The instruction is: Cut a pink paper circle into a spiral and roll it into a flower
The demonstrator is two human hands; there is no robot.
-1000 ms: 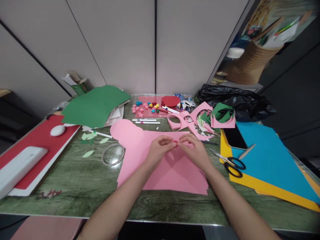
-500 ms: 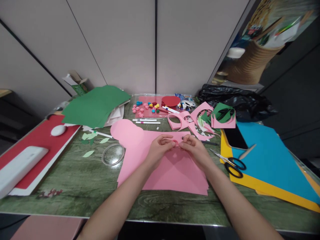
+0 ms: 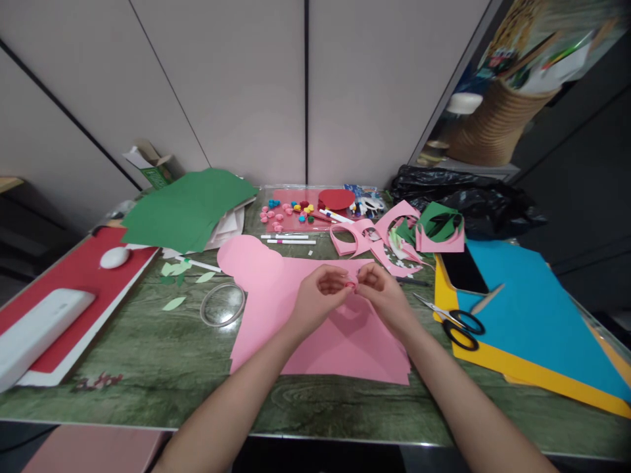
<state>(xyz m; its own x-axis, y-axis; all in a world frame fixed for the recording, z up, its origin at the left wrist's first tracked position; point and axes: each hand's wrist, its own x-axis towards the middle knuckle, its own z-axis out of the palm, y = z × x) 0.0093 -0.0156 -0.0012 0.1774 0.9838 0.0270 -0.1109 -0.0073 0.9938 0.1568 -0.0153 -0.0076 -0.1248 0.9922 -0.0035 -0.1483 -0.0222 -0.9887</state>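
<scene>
Between the fingertips of my left hand (image 3: pixel 320 293) and my right hand (image 3: pixel 380 292) is a small pink paper piece (image 3: pixel 350 284), curled and partly hidden by the fingers. Both hands are closed on it, thumbs and forefingers close together. They hover over a stack of pink paper sheets (image 3: pixel 315 355), casting a shadow on it. Pink paper circles (image 3: pixel 251 259) lie at the stack's upper left corner. Right of my right hand rest scissors (image 3: pixel 456 322) with black handles, lying partly over yellow and blue sheets.
Pink paper offcuts (image 3: pixel 348 242), markers (image 3: pixel 290 242) and a clear tray of small coloured pieces (image 3: pixel 280 223) lie behind the hands. A tape roll (image 3: pixel 202 305) and cut paper leaves (image 3: pixel 175 303) are on the left. A phone (image 3: pixel 463 269) lies on the blue paper (image 3: pixel 532 295).
My fingertips have shifted slightly right and come closer together around the small pink paper piece, which looks more curled. The things on the table have stayed in place.
</scene>
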